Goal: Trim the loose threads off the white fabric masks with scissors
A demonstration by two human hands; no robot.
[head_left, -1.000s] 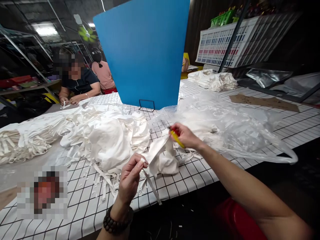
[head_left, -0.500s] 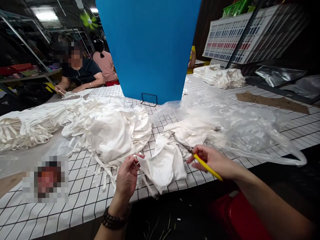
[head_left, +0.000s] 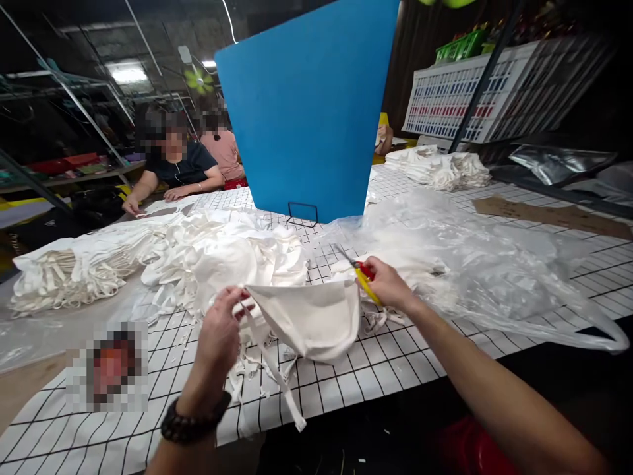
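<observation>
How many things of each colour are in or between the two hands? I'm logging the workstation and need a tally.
White: 1, the white fabric piece, stretched between left hand and right hand.
Yellow and red: 1, the yellow-handled snips in the right hand.
Total: 2.

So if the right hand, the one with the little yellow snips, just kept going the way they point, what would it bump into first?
Probably the loose white fabric heap. The right hand aims its snips up-left over bare checked table; the blue board stands beyond. Depth is unclear.
</observation>
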